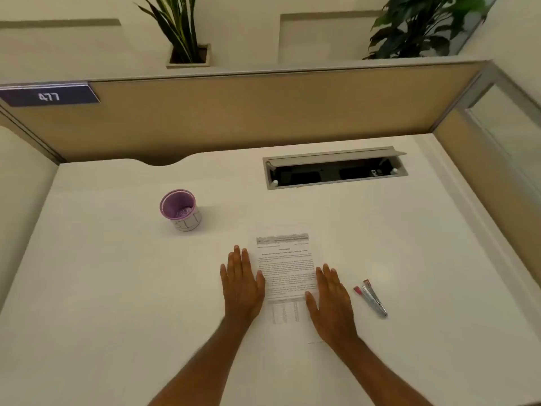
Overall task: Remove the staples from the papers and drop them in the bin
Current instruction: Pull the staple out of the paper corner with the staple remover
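Two hands: both mine, flat on the desk with fingers straight, holding nothing.
Desk (117, 288): white and wide, running from my arms up to the partition.
Partition (263, 112): tan panel along the far edge of the desk, with a dark number plate (48, 96) at its left end.
Plants: a spiky-leaved one (175, 24) and a broad-leaved one (424, 24) stand behind the partition.
Cable hatch (335, 168): grey frame set in the desk at the far right, its lid propped open over a dark slot.
Papers (285, 273): one printed stack lying flat in front of me, between my hands; I cannot make out any staple on it.
Left hand (241, 284): palm down just left of the papers, thumb touching their left edge.
Right hand (330, 300): palm down at the papers' lower right, thumb and inner fingers lying over that edge.
Bin (180, 209): small purple-lined cup standing upright, well to the far left of the papers.
Staple remover (371, 297): slim metal tool with red tips, lying on the desk just right of my right hand, not touched.
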A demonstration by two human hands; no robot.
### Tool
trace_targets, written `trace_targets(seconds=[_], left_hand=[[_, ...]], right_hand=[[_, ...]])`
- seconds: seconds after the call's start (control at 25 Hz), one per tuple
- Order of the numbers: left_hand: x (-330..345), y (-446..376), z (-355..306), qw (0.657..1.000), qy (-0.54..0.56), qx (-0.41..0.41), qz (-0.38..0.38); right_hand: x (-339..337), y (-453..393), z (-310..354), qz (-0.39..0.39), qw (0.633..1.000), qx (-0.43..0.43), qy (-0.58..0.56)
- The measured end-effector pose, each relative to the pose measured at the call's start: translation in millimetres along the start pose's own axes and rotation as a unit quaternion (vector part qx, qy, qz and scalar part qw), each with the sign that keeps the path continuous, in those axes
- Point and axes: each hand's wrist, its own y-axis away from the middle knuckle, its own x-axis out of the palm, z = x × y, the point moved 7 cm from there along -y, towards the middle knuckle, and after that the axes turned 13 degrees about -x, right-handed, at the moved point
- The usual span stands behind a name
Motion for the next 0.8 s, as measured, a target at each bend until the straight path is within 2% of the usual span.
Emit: trace_targets(seconds=[0.08, 0.24, 0.4, 0.6, 0.8], left_hand=[[-1, -5, 4, 0.999, 0.018, -0.039, -0.010], [1, -11, 2, 0.998, 0.006, -0.062, -0.031], [2, -28, -1, 0.986, 0.087, -0.140, 0.014], [1, -39, 1, 0.945, 0.213, -0.244, 0.056], [0, -52, 10, 0.869, 0.359, -0.325, 0.100]], right_hand=[[3, 0, 0, -0.023, 1.000, 0.009, 0.002], [20, 4, 1, -0.028, 0.999, 0.018, 0.033], [26, 5, -1, -0.044, 0.997, 0.011, 0.056], [31, 4, -4, -0.042, 0.997, 0.012, 0.061], [32, 4, -6, -0.046, 0.997, 0.009, 0.059]])
